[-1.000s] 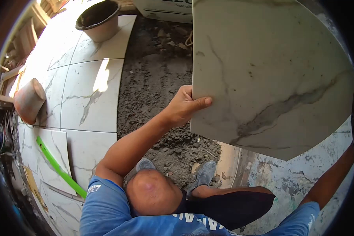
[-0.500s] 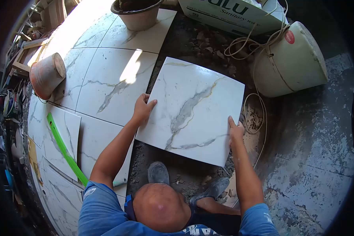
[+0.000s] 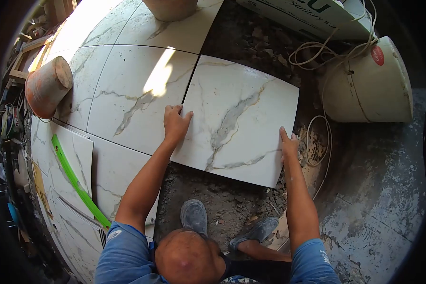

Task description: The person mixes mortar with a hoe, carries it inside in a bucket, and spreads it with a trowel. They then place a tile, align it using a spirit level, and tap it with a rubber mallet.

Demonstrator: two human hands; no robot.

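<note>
Between my hands is a large white floor tile (image 3: 251, 128) with grey and gold marble veins. My left hand (image 3: 176, 124) grips its left edge, thumb on the top face, fingers at the gap beside the laid tiles (image 3: 132, 90). On the opposite edge my right hand (image 3: 289, 144) holds on, thumb over the top and the other fingers hidden at the side. The tile's left edge runs close along the laid tile's edge, and rough dark mortar (image 3: 222, 199) shows below its near side.
A green level (image 3: 75, 177) lies on loose tiles at the left, near a tipped orange bucket (image 3: 49, 87). Another bucket (image 3: 173, 7) stands on the far tiles. To the right are a cream bucket (image 3: 369, 83), a looped cable (image 3: 324, 142) and a cardboard box (image 3: 312, 16).
Both hands have moved the tile away from my body and toward the laid tiles, so its left edge now runs nearly along theirs. Both hands keep their hold.
</note>
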